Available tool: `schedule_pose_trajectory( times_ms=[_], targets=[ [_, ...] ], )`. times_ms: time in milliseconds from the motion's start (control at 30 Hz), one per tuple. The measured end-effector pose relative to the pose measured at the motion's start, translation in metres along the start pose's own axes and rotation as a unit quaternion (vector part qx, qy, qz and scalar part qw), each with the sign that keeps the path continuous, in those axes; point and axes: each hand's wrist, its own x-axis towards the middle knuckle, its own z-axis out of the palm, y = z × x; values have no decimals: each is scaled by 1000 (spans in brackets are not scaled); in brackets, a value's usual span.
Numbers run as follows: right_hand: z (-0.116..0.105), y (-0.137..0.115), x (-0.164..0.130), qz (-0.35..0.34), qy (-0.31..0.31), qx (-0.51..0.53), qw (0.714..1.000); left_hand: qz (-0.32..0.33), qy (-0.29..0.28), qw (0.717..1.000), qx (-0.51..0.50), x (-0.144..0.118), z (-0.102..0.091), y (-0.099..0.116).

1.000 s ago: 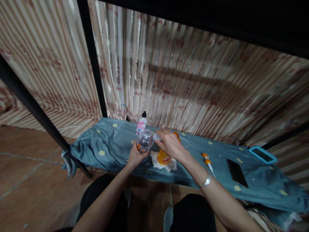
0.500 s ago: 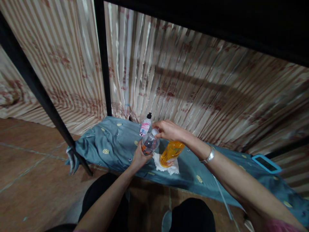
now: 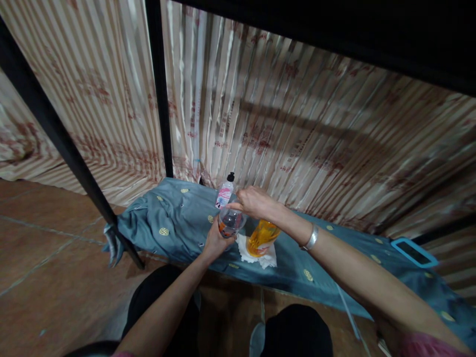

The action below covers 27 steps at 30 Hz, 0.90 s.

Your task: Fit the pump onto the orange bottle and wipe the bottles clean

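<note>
My left hand (image 3: 215,241) grips the lower part of a small clear bottle (image 3: 230,222) with an orange band, held just above the blue-grey cloth (image 3: 174,223). My right hand (image 3: 253,202) is closed over the top of that bottle, fingers pinched at its mouth; the cap is hidden under them. An orange bottle of liquid (image 3: 262,237) stands on a white tissue (image 3: 260,255) right beside it, partly under my right wrist.
A small pink-and-white bottle with a black cap (image 3: 225,192) stands behind, against the striped curtain. A black metal post (image 3: 67,144) slants down at left. A blue-cased phone (image 3: 411,251) lies at far right. A thin white stick (image 3: 347,310) lies under my right forearm.
My right hand moved from beside the orange bottle onto the top of the clear bottle and stays there. The view shifted left, so the dark phone and orange-tipped tool left view.
</note>
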Motion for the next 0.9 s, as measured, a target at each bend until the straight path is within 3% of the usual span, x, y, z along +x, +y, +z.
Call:
schedule_pose_trajectory(
  times_ms=[67,167,267,500,733,900],
  targets=[
    [-2,0,-2,7,-2,19,1000,0,-3,1000,11,0,0,-1],
    [-9,4,-5,-45,-37,74,996,4,-3,1000,24,0,0,0],
    [-12,4,-5,-62,-58,60,995,4,3,1000,29,0,0,1],
    [-3,-11,-1,27,2,12,1000,-14,4,999,32,0,-3,8],
    [-8,-4,-9,-13,0,53,999,4,5,998,61,1,-3,4],
    [-6,-9,-7,14,38,35,999,4,-9,998,66,1,-3,4]
  ],
)
